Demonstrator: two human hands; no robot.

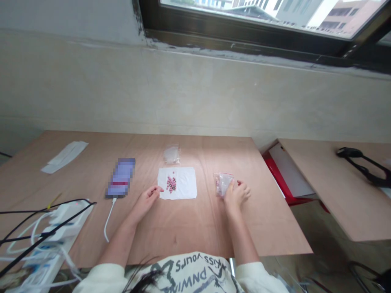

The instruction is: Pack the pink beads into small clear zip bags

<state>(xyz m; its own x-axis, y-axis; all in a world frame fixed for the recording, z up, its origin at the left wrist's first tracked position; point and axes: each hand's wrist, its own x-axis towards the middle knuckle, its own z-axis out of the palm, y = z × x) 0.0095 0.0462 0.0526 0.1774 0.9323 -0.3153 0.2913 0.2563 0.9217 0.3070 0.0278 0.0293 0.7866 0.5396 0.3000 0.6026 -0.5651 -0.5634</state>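
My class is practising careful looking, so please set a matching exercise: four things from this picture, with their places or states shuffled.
1. Loose pink pieces   A. joined to a white cable
2. Phone   B. touching a clear bag
3. Left hand   C. on a white sheet
4. Right hand   D. by the sheet's left edge

Pairs: 1-C, 2-A, 3-D, 4-B

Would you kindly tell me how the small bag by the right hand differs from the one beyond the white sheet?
The near bag shows pink pieces; the far bag looks whitish. The right hand is at the near bag, while no hand touches the far bag. Both are small, see-through bags on the table.
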